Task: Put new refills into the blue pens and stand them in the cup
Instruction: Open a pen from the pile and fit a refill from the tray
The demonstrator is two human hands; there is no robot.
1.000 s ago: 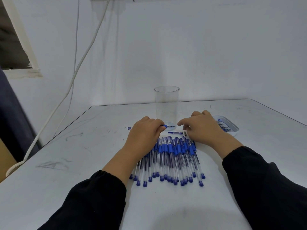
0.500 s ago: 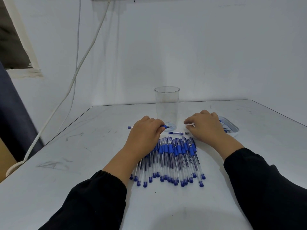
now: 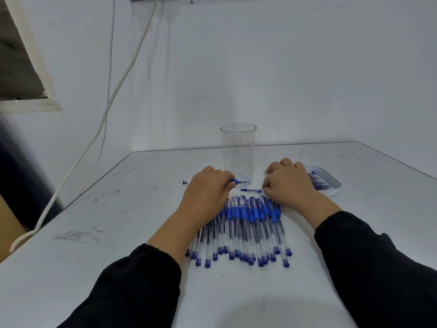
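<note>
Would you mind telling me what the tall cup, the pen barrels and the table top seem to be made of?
The cup looks like thin clear plastic: the wall and table edge show through it. The pens have clear plastic barrels, refills visible inside, with blue caps and opaque, possibly rubbery grips. The table is a smooth pale sheet, scuffed with dark marks; laminate or painted metal, hard to tell.

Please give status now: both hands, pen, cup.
Left hand grips one blue pen. Right hand curled by small loose piece. Clear plastic cup empty, unobstructed.
</note>
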